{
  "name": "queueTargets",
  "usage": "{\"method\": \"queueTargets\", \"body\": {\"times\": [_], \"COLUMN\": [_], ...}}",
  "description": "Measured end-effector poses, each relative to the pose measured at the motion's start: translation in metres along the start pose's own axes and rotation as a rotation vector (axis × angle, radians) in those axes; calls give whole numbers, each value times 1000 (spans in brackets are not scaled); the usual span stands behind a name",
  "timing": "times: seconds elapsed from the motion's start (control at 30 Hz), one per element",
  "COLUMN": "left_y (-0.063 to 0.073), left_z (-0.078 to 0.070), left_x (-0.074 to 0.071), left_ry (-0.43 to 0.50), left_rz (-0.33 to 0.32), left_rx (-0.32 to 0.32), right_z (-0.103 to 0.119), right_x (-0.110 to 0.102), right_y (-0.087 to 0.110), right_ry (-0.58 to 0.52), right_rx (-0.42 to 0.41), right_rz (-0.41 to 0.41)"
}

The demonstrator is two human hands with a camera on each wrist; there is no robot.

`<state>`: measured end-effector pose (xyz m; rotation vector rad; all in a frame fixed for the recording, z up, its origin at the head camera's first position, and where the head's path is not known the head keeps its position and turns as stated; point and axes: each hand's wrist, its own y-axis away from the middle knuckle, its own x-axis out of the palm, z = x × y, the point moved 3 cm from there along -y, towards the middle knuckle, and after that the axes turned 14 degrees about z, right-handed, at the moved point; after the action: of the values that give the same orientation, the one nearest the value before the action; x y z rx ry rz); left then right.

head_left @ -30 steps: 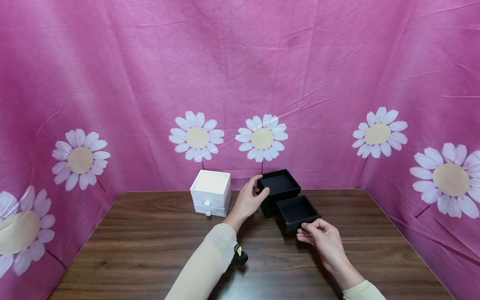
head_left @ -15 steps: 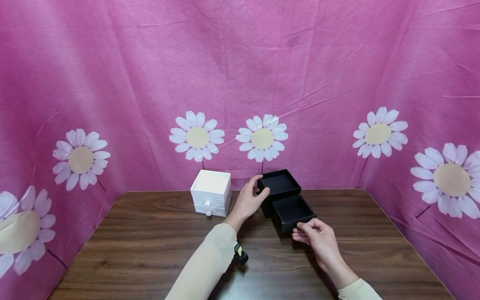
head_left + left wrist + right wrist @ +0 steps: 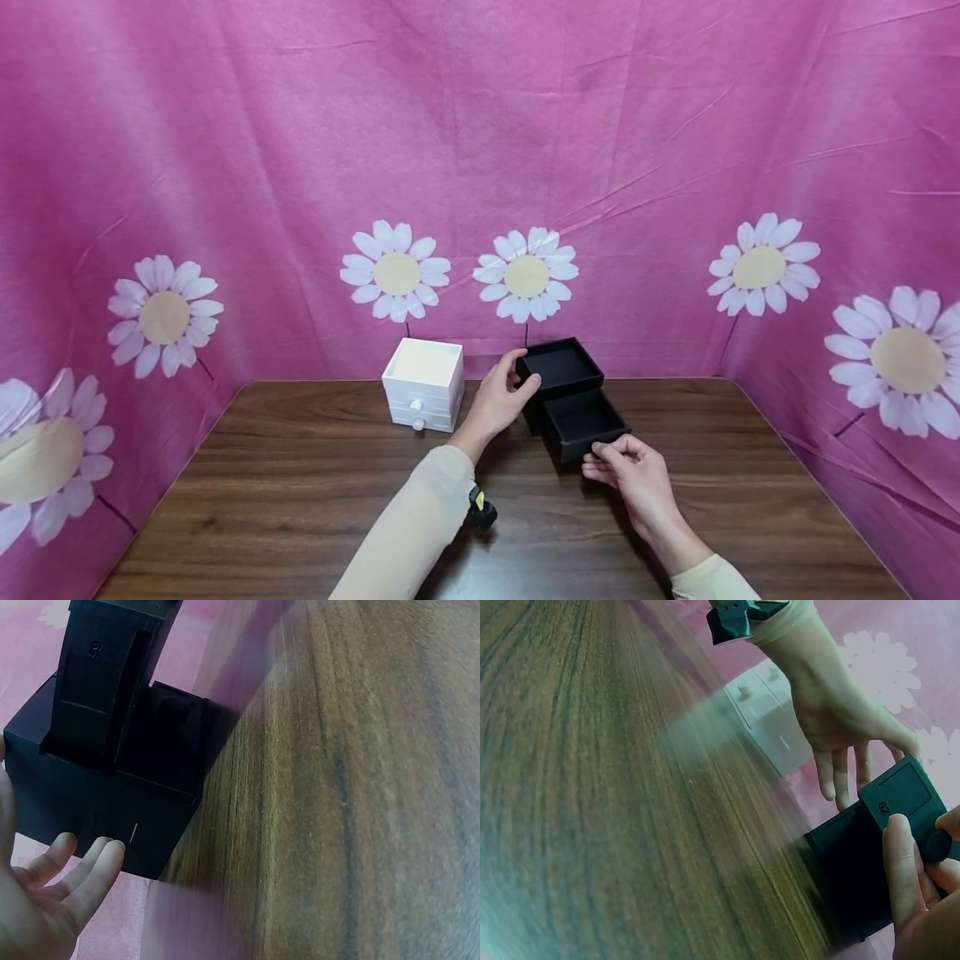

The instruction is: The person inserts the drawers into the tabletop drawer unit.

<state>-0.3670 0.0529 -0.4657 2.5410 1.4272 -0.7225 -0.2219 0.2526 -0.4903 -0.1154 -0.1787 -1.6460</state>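
A small black drawer box (image 3: 561, 388) with a recessed top stands at the back of the table. Its drawer (image 3: 589, 443) is pulled out toward the front right. My left hand (image 3: 501, 396) touches the box's left side, fingers extended along the wall (image 3: 90, 802) in the left wrist view. At the drawer front, my right hand (image 3: 636, 479) pinches the round knob (image 3: 937, 846) between thumb and fingers, with one finger reaching along the front panel in the right wrist view. The drawer's inside shows no contents.
A white drawer box (image 3: 423, 387) with two knobs stands left of the black one, close to my left forearm. The wood table (image 3: 300, 500) ends at a pink curtain (image 3: 480, 167) printed with daisies. A black strap device (image 3: 482, 508) is on my left wrist.
My right hand and the drawer have moved left and slightly back, so the drawer sits closer to the box. The left hand stays in place on the box.
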Motion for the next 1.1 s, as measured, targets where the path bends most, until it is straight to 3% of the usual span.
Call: {"method": "queueTargets", "body": {"times": [1.1], "left_y": [-1], "left_z": [1], "left_x": [0], "left_ry": [-7], "left_rz": [-3], "left_rx": [9], "right_z": [0], "right_x": [5], "right_y": [-8], "right_ry": [6], "right_rx": [6], "right_rz": [-19]}}
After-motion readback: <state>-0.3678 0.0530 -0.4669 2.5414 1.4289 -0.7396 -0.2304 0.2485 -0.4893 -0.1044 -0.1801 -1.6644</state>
